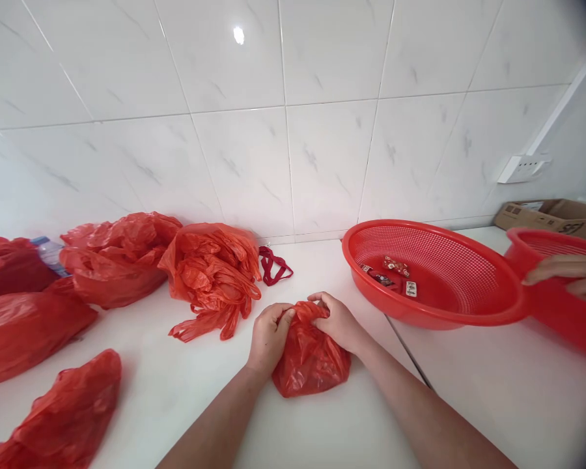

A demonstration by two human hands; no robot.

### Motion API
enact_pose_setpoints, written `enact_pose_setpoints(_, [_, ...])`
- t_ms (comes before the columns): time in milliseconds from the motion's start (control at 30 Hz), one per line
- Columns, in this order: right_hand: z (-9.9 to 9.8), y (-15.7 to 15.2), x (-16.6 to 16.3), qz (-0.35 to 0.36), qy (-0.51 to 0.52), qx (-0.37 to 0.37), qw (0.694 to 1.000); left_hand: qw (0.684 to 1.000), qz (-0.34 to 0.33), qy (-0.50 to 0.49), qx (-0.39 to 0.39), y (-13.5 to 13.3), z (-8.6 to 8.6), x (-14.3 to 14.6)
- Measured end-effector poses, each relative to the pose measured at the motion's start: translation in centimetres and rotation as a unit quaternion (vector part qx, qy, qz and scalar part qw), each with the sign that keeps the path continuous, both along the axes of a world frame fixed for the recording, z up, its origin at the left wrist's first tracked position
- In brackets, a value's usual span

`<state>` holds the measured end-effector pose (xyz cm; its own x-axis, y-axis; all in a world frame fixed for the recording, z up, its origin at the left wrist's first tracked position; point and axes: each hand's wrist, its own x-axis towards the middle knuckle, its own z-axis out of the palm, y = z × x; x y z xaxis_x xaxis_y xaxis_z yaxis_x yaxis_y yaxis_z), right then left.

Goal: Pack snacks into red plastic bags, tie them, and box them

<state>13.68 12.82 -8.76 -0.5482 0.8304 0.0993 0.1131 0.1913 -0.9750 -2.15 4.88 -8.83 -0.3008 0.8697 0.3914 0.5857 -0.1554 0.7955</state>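
A small red plastic bag (308, 358) lies on the white counter (176, 391) in front of me. My left hand (268, 335) pinches the bag's top from the left, fingers closed on the plastic. My right hand (336, 320) grips the same top from the right, fingers curled over it. The bag looks full and rounded below my hands; what is inside is hidden.
Several red plastic bags (209, 270) lie at the left, some filled, with a bottle (49, 251) behind. A red mesh basket (469, 312) at right holds small packets (395, 266). Another person's hand (569, 273) rests on a second red basket (561, 312). A cardboard box (551, 215) sits by the tiled wall.
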Motion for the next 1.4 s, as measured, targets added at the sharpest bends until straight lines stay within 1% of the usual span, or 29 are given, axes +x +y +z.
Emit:
enact_pose_setpoints(67, [-0.3, -0.1, -0.2, -0.046, -0.018, 0.044, 0.998, 0.999, 0.003, 0.042, 0.028, -0.2, -0.1, 0.2])
enact_pose_setpoints(133, [-0.5, -0.2, -0.3, -0.072, -0.038, 0.058, 0.995, 0.996, 0.0, 0.078, 0.043, -0.4, -0.2, 0.5])
enact_pose_setpoints(200, [-0.5, -0.3, -0.3, -0.085, -0.041, 0.05, 0.994, 0.994, -0.002, 0.102, 0.046, -0.5, -0.3, 0.7])
enact_pose_setpoints(267, [-0.2, -0.2, -0.3, -0.087, -0.016, 0.027, 0.996, 0.992, 0.0, 0.117, 0.036, -0.6, -0.4, 0.8])
enact_pose_setpoints(333, [0.3, 0.1, -0.1, -0.073, 0.024, -0.013, 0.997, 0.992, -0.003, 0.123, 0.022, -0.5, -0.4, 0.7])
enact_pose_setpoints(433, [1.0, 0.4, 0.4, -0.018, 0.09, -0.107, 0.99, 0.992, -0.02, 0.123, 0.014, -0.4, -0.3, 0.5])
enact_pose_setpoints(467, [1.2, 0.6, 0.7, 0.005, 0.118, -0.144, 0.982, 0.992, -0.027, 0.123, 0.019, -0.3, -0.3, 0.4])
enact_pose_setpoints(533, [1.3, 0.8, 1.2, 0.042, 0.188, -0.219, 0.957, 0.991, -0.037, 0.123, 0.04, -0.2, -0.1, 0.4])
enact_pose_setpoints(600, [0.9, 1.2, 1.5, 0.039, 0.26, -0.268, 0.927, 0.99, -0.036, 0.117, 0.069, -0.2, 0.0, 0.3])
enact_pose_setpoints(633, [0.6, 1.5, 1.6, 0.019, 0.283, -0.277, 0.918, 0.99, -0.03, 0.111, 0.083, -0.2, 0.1, 0.3])
enact_pose_setpoints(667, [0.3, 1.8, 1.7, -0.007, 0.287, -0.274, 0.918, 0.99, -0.022, 0.103, 0.095, -0.2, 0.1, 0.3])
enact_pose_setpoints(700, [0.0, 2.1, 1.7, -0.035, 0.269, -0.256, 0.928, 0.99, -0.01, 0.091, 0.107, -0.2, 0.1, 0.2])
enact_pose_setpoints(733, [-0.3, 2.4, 1.7, -0.062, 0.231, -0.218, 0.946, 0.99, 0.004, 0.076, 0.121, -0.3, 0.1, 0.1])
enact_pose_setpoints(767, [-0.6, 2.8, 1.8, -0.087, 0.18, -0.159, 0.967, 0.989, 0.021, 0.058, 0.133, -0.3, 0.1, -0.1])
enact_pose_setpoints(800, [-0.8, 3.1, 1.9, -0.112, 0.119, -0.084, 0.983, 0.988, 0.039, 0.038, 0.144, -0.3, 0.1, -0.3])
enact_pose_setpoints(833, [-1.1, 3.3, 2.0, -0.138, 0.057, -0.003, 0.989, 0.986, 0.059, 0.017, 0.154, -0.2, 0.1, -0.5])
enact_pose_setpoints(867, [-1.2, 3.6, 2.2, -0.165, 0.0, 0.071, 0.984, 0.983, 0.081, -0.008, 0.163, -0.2, 0.1, -0.8])
enact_pose_setpoints(900, [-1.4, 3.7, 2.3, -0.191, -0.05, 0.128, 0.972, 0.979, 0.102, -0.035, 0.171, -0.1, 0.0, -1.2])
enact_pose_setpoints(933, [-1.6, 3.8, 2.5, -0.214, -0.094, 0.163, 0.959, 0.975, 0.122, -0.063, 0.176, 0.0, 0.0, -1.6])
enact_pose_setpoints(1000, [-1.8, 3.9, 2.7, -0.242, -0.158, 0.183, 0.94, 0.966, 0.152, -0.112, 0.178, 0.2, -0.2, -2.3])
enact_pose_setpoints(1067, [-1.8, 3.8, 2.8, -0.255, -0.19, 0.187, 0.93, 0.961, 0.167, -0.143, 0.166, 0.5, -0.3, -2.9])
enact_pose_setpoints(1133, [-1.8, 3.7, 2.9, -0.255, -0.206, 0.189, 0.926, 0.961, 0.168, -0.158, 0.153, 0.8, -0.5, -3.2])
enact_pose_setpoints(1200, [-1.6, 3.6, 3.1, -0.241, -0.21, 0.189, 0.929, 0.961, 0.167, -0.156, 0.155, 0.9, -0.6, -3.3])
enact_pose_setpoints(1267, [-1.6, 3.5, 3.3, -0.216, -0.199, 0.194, 0.936, 0.962, 0.18, -0.125, 0.165, 0.8, -0.6, -2.9])
enact_pose_setpoints(1333, [-1.8, 3.4, 3.4, -0.181, -0.181, 0.209, 0.944, 0.965, 0.193, -0.064, 0.167, 0.4, -0.5, -2.3])
enact_pose_setpoints(1400, [-2.2, 3.5, 3.0, -0.123, -0.171, 0.213, 0.954, 0.975, 0.151, 0.011, 0.161, 0.0, -0.3, -1.7])
